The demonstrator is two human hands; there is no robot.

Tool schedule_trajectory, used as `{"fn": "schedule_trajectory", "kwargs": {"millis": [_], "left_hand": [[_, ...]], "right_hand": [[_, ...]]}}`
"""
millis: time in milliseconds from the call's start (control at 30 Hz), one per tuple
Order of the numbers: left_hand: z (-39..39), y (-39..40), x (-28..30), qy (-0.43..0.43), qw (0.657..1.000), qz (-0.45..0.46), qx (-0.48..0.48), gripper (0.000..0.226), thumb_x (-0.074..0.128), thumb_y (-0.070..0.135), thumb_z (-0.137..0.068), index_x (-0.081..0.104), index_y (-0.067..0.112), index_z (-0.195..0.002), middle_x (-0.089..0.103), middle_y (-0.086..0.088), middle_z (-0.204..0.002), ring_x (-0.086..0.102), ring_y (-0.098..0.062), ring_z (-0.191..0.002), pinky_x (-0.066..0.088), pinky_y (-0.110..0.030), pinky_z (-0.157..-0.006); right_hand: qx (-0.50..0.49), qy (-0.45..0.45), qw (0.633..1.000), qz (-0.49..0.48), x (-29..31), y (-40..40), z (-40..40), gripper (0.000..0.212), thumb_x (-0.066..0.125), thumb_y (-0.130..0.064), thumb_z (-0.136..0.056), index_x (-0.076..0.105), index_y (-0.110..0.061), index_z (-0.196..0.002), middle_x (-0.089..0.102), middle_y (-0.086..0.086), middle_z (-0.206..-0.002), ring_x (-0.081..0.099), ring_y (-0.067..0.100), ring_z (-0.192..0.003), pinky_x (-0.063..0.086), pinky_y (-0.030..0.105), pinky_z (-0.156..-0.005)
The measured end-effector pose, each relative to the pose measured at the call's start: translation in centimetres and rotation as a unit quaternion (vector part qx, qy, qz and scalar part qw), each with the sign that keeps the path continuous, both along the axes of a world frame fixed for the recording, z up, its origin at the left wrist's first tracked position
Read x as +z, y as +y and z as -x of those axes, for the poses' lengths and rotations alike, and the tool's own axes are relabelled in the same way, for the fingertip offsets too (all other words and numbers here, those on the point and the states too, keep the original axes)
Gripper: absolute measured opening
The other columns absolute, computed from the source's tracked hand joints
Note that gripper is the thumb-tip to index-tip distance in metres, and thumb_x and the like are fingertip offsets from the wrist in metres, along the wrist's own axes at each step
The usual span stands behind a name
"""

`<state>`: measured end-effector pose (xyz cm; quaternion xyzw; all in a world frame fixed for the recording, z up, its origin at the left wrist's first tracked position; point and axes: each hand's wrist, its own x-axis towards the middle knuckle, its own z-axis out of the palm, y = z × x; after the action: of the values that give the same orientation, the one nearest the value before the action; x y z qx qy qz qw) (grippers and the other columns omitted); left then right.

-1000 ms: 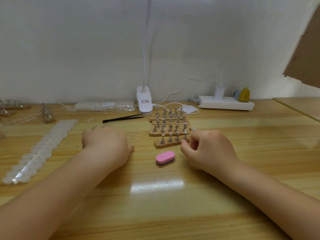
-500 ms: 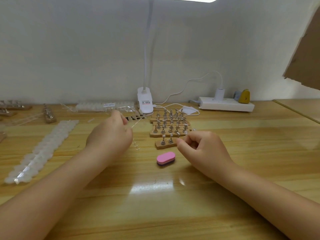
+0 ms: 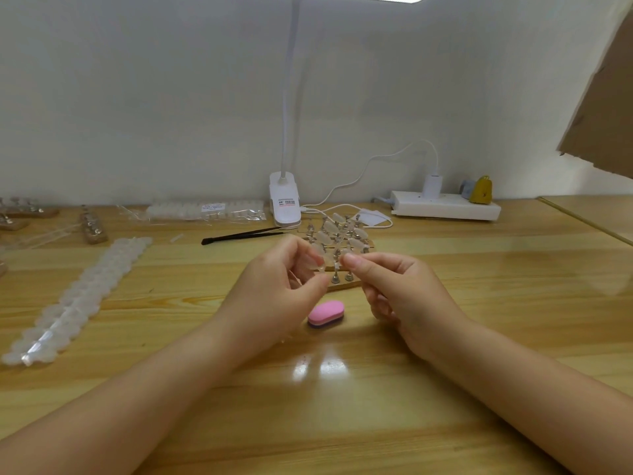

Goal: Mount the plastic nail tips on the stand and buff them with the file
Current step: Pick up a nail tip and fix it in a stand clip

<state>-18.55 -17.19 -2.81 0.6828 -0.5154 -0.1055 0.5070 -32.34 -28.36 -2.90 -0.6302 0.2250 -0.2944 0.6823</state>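
We pinch a clear strip of nail tips between our left hand and right hand. It hangs above the stand. The pink file lies below.

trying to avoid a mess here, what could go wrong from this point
1. Both hands, left and right, pinch a clear strip of nail tips above the stand; a tip twisted off may well flick away and be hard to spot on the table.
2. The strip hangs close over the stand's pegs and might knock them.
3. The file lies just under the wrists and could get nudged.
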Motion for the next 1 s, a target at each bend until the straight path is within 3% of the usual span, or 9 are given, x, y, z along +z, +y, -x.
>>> {"fn": "schedule_trajectory", "kwargs": {"millis": [133, 200, 333, 433, 533, 700, 833, 900, 1000], "left_hand": [[0.2, -0.1, 0.8, 0.124, 0.992, 0.025, -0.016, 0.002, 0.070, 0.020, -0.085, 0.070, 0.021, -0.083, 0.070, 0.001, -0.072, 0.062, -0.004, -0.063, 0.046, -0.016, -0.057], [0.2, -0.1, 0.9, 0.139, 0.990, 0.029, -0.010, 0.005, 0.069, 0.019, -0.085, 0.072, 0.018, -0.081, 0.071, 0.001, -0.070, 0.062, -0.002, -0.059, 0.046, -0.013, -0.055], [0.3, 0.1, 0.9, 0.099, 0.994, 0.034, 0.012, 0.007, 0.072, 0.019, -0.082, 0.073, 0.020, -0.075, 0.071, 0.002, -0.069, 0.063, -0.006, -0.062, 0.050, -0.018, -0.058], [0.4, 0.3, 0.8, 0.018, 0.998, 0.049, 0.028, 0.010, 0.071, 0.020, -0.082, 0.072, 0.024, -0.072, 0.064, 0.011, -0.059, 0.050, 0.000, -0.049, 0.039, -0.013, -0.048], [0.5, 0.4, 0.8, -0.075, 0.995, 0.054, 0.045, 0.012, 0.069, 0.023, -0.082, 0.071, 0.029, -0.072, 0.063, 0.014, -0.061, 0.047, -0.002, -0.049, 0.034, -0.013, -0.047], [0.7, 0.4, 0.9, -0.118, 0.990, 0.051, 0.053, 0.014, 0.067, 0.023, -0.084, 0.067, 0.032, -0.072, 0.061, 0.016, -0.061, 0.048, -0.003, -0.051, 0.036, -0.015, -0.048], [0.5, 0.2, 1.4, 0.026, 1.000, 0.010, 0.010, 0.010, 0.068, 0.020, -0.086, 0.070, 0.018, -0.077, 0.064, 0.008, -0.059, 0.053, 0.000, -0.051, 0.042, -0.015, -0.050], [0.3, 0.2, 1.8, 0.135, 0.990, -0.025, -0.028, 0.012, 0.066, 0.022, -0.087, 0.070, 0.017, -0.077, 0.065, 0.006, -0.060, 0.056, -0.004, -0.053, 0.044, -0.015, -0.051], [0.2, 0.1, 1.8, 0.203, 0.976, -0.056, -0.048, 0.017, 0.061, 0.023, -0.090, 0.068, 0.017, -0.075, 0.064, 0.008, -0.059, 0.056, -0.005, -0.053, 0.043, -0.014, -0.050]], "right_hand": [[0.035, 0.008, 0.999, 0.020, 0.4, 0.5, 0.2, 0.022, 0.074, -0.032, -0.072, 0.076, -0.013, -0.082, 0.049, -0.001, -0.047, 0.035, 0.006, -0.038, 0.028, 0.016, -0.039], [0.044, 0.024, 0.997, 0.050, 0.4, 1.0, 0.3, 0.021, 0.073, -0.030, -0.078, 0.077, -0.011, -0.085, 0.050, -0.001, -0.047, 0.037, 0.006, -0.041, 0.030, 0.015, -0.041], [0.020, 0.019, 0.997, 0.072, 0.3, 1.5, 0.3, 0.016, 0.073, -0.026, -0.081, 0.078, -0.012, -0.085, 0.051, 0.000, -0.046, 0.041, 0.004, -0.042, 0.034, 0.010, -0.044], [-0.001, 0.000, 0.994, 0.106, 0.1, 1.9, 0.4, 0.013, 0.072, -0.023, -0.083, 0.078, -0.011, -0.084, 0.053, 0.001, -0.046, 0.046, 0.002, -0.042, 0.039, 0.006, -0.048], [-0.006, -0.013, 0.986, 0.163, 0.0, 2.5, 0.4, 0.015, 0.071, -0.025, -0.084, 0.078, -0.012, -0.084, 0.057, -0.001, -0.045, 0.050, 0.001, -0.042, 0.041, 0.004, -0.052], [-0.009, -0.008, 0.995, 0.096, 0.0, 2.2, 0.5, 0.014, 0.074, -0.029, -0.079, 0.078, -0.016, -0.081, 0.057, -0.002, -0.048, 0.047, 0.001, -0.042, 0.037, 0.007, -0.045], [0.028, -0.011, 0.999, -0.011, 0.1, 1.5, 0.2, 0.022, 0.079, -0.031, -0.064, 0.078, -0.014, -0.079, 0.050, -0.002, -0.046, 0.035, 0.006, -0.038, 0.029, 0.016, -0.040], [0.056, -0.019, 0.998, -0.035, 0.3, 1.2, 0.2, 0.027, 0.079, -0.030, -0.061, 0.076, -0.011, -0.079, 0.047, -0.002, -0.046, 0.034, 0.005, -0.037, 0.028, 0.016, -0.038], [0.076, -0.023, 0.996, -0.046, 0.4, 0.8, 0.3, 0.023, 0.080, -0.028, -0.061, 0.073, -0.011, -0.075, 0.045, -0.003, -0.046, 0.034, 0.006, -0.037, 0.028, 0.016, -0.038]]}}
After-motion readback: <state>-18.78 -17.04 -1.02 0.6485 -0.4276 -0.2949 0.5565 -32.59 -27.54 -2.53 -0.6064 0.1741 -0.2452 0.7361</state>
